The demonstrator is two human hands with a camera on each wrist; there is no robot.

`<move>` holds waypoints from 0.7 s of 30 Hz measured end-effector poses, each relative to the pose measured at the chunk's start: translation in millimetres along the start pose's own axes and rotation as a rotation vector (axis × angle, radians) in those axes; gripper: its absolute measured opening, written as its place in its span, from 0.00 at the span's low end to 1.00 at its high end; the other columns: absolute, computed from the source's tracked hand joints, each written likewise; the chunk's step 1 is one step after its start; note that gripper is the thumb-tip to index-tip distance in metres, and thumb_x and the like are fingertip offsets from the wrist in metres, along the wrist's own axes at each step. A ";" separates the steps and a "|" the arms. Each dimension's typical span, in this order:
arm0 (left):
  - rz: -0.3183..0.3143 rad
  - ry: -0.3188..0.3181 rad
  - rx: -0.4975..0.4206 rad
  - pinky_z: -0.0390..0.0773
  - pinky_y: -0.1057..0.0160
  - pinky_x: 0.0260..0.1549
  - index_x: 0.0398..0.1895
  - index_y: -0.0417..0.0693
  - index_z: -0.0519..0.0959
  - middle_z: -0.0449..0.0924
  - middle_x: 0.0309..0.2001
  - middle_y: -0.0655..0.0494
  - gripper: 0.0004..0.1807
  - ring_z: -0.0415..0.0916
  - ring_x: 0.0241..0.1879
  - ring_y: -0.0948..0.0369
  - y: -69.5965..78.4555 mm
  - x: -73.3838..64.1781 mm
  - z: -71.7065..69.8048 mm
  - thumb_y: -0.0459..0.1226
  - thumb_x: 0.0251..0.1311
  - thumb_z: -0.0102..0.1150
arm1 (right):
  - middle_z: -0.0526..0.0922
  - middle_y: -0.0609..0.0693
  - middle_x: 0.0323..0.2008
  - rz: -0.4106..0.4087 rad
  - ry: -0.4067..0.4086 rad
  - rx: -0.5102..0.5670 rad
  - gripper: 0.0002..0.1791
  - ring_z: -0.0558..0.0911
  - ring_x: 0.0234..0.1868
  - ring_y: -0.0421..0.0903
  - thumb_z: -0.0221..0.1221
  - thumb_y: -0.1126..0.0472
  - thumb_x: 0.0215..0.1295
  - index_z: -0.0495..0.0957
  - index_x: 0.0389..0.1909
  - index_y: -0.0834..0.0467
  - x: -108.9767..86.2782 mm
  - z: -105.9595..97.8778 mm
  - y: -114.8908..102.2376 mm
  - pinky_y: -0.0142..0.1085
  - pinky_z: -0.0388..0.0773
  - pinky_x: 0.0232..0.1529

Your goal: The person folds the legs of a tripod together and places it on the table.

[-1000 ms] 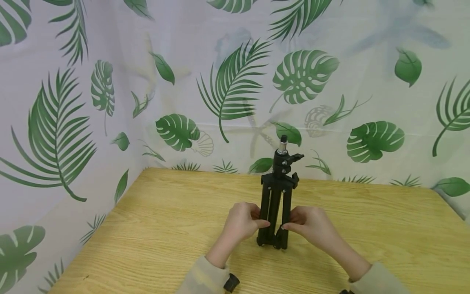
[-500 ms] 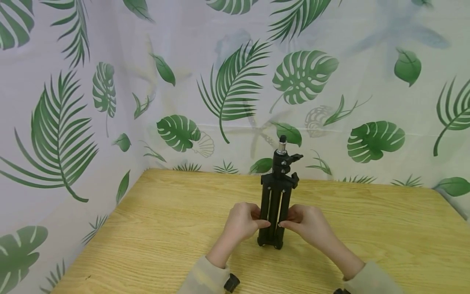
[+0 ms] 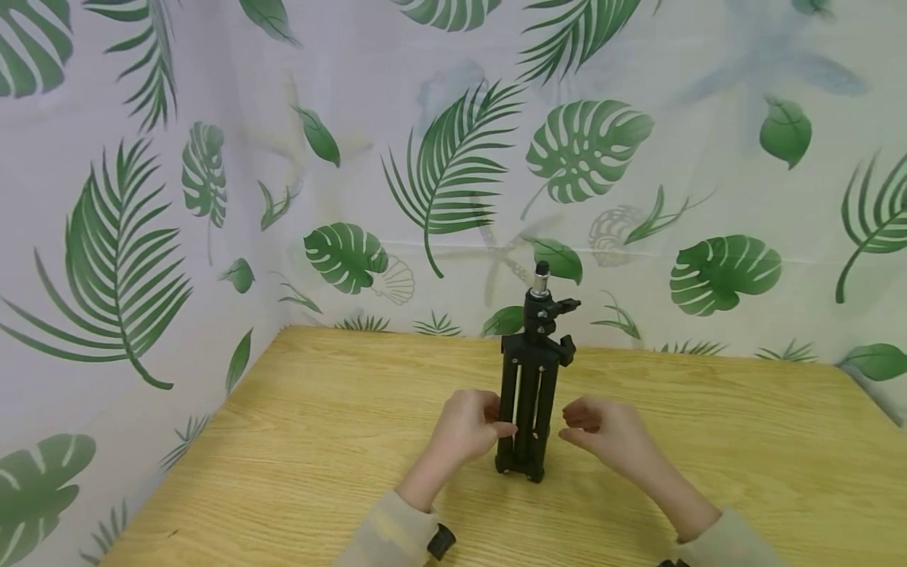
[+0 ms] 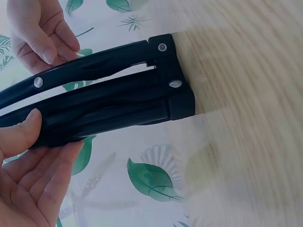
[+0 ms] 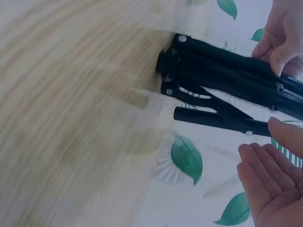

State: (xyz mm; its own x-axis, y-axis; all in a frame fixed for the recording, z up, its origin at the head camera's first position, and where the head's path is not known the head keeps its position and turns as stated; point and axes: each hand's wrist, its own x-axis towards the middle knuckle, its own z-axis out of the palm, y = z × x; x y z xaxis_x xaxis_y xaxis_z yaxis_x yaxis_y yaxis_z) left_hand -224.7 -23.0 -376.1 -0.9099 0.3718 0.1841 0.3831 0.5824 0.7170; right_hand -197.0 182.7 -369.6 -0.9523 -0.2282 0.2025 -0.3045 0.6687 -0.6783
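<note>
A black folded tripod stand (image 3: 527, 409) stands upright on the wooden table, its silver stud and black tip at the top and two knobs on its right side. My left hand (image 3: 464, 425) pinches the lower left leg between thumb and fingers; the left wrist view shows this left hand (image 4: 33, 182) at the legs. To the right of the stand, a small gap away, my right hand (image 3: 612, 433) has its thumb and fingers parted. In the right wrist view the right hand (image 5: 277, 187) has extended fingers beside a leg (image 5: 208, 118) that angles slightly out from the stand.
A pale yellow wooden table (image 3: 319, 441) spreads around the stand. Behind it and to the left hangs a white curtain (image 3: 453, 307) printed with green leaves.
The right-hand leg has swung in toward the stand's centre. My right hand has then let go of it and moved off to the right. The left hand keeps its hold.
</note>
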 end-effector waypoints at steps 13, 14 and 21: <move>0.009 -0.116 -0.072 0.73 0.68 0.27 0.34 0.37 0.79 0.78 0.28 0.54 0.06 0.75 0.28 0.63 -9.9 11.7 -8.9 0.30 0.54 0.58 | 0.76 0.65 0.45 -0.083 0.082 0.088 0.21 0.75 0.47 0.57 0.60 0.67 0.54 0.71 0.49 0.71 4.1 0.2 3.8 0.42 0.72 0.45; 0.012 -0.120 -0.078 0.73 0.68 0.27 0.34 0.37 0.79 0.78 0.28 0.54 0.06 0.75 0.28 0.63 -10.2 12.4 -9.3 0.30 0.54 0.57 | 0.75 0.65 0.46 -0.088 0.080 0.092 0.21 0.75 0.47 0.57 0.60 0.68 0.54 0.70 0.49 0.71 4.5 1.4 3.2 0.42 0.71 0.45; 0.007 -0.149 -0.093 0.73 0.68 0.29 0.34 0.38 0.80 0.79 0.29 0.54 0.05 0.75 0.29 0.63 -13.7 18.3 -10.2 0.29 0.54 0.56 | 0.75 0.66 0.46 -0.108 0.095 0.072 0.21 0.75 0.47 0.59 0.60 0.70 0.53 0.70 0.49 0.72 8.6 6.8 1.4 0.44 0.72 0.44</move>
State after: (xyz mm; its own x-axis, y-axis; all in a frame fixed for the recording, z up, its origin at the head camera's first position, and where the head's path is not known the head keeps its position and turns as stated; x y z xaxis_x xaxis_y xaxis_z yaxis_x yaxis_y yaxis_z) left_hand -248.3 -31.5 -375.7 -0.8707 0.4830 0.0926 0.3669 0.5127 0.7762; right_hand -205.5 176.9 -373.5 -0.9129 -0.2255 0.3404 -0.4059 0.5911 -0.6970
